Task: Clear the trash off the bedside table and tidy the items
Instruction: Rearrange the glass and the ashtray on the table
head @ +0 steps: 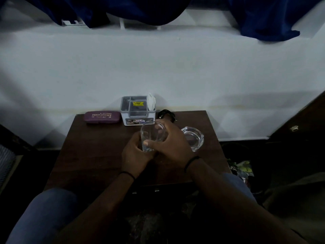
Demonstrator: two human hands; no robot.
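Glass tumbler (pixel 153 136) sits clamped between our left hand (pixel 135 154) and right hand (pixel 170 145), above the worktop (pixel 98 152). We judge it rigid, slippery, fragile; grip the lower wall.

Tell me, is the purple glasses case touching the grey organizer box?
Apart. The head view shows a narrow strip of wall and table between the purple glasses case and the grey organizer box.
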